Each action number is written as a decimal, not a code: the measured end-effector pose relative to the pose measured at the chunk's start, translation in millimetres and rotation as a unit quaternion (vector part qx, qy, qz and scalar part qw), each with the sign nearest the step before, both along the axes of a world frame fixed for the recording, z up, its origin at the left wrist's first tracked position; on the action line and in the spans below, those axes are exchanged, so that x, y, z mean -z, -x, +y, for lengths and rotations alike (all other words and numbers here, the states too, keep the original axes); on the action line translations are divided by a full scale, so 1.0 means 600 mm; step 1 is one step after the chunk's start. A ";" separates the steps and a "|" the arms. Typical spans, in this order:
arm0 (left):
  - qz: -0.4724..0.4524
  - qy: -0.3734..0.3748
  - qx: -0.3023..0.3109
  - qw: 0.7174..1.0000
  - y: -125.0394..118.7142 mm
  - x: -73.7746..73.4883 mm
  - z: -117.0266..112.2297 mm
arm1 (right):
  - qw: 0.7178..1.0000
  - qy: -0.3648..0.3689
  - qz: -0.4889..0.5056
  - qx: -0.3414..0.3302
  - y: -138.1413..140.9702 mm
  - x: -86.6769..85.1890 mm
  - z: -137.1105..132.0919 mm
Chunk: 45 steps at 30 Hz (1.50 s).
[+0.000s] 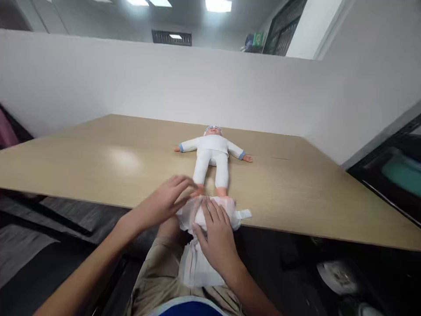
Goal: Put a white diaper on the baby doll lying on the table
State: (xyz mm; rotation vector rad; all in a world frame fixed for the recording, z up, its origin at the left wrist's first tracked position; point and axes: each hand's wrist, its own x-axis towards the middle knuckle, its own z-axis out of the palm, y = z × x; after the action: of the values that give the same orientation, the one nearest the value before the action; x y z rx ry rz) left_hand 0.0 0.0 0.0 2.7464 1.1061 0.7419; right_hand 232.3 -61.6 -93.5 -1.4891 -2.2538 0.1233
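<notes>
Wood-grain table (141,140) against white wall (164,79), baby doll (213,142) face-up on top, feet toward near edge.
Right hand (217,235) flat on diaper (198,267) spread from edge to lap (161,276); left hand (165,198) half-curled alongside, thumb and fingers apart, contact not determinable.

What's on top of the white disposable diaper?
Bare right hand, resting on the diaper. The surface beneath is covered, not visible. Bare left hand: contact unclear.
</notes>
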 end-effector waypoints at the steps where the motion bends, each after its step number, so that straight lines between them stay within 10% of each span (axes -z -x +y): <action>1: 0.039 -0.019 -0.011 0.999 -0.010 -0.002 0.034 | 1.000 -0.001 0.002 -0.004 0.001 -0.002 -0.002; 5: 0.201 -0.076 0.045 0.976 -0.051 0.006 0.144 | 1.000 -0.006 0.011 -0.013 0.002 -0.001 -0.005; 10: 0.304 -0.122 0.170 0.929 -0.096 0.025 0.192 | 1.000 -0.012 0.025 -0.010 -0.002 0.014 -0.001; 26: 0.166 -0.160 0.286 0.930 -0.124 0.038 0.261 | 0.997 -0.056 -0.006 -0.056 -0.011 0.027 0.016; 45: -0.164 0.071 0.223 0.958 -0.124 -0.161 0.309 | 0.980 0.154 -0.050 -0.112 -0.043 -0.062 0.176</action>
State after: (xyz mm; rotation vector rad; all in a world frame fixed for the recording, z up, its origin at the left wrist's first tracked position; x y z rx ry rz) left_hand 74.6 185.3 96.8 2.4859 0.4335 0.9528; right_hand 257.9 44.3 -56.3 -1.4070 -2.5722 0.4962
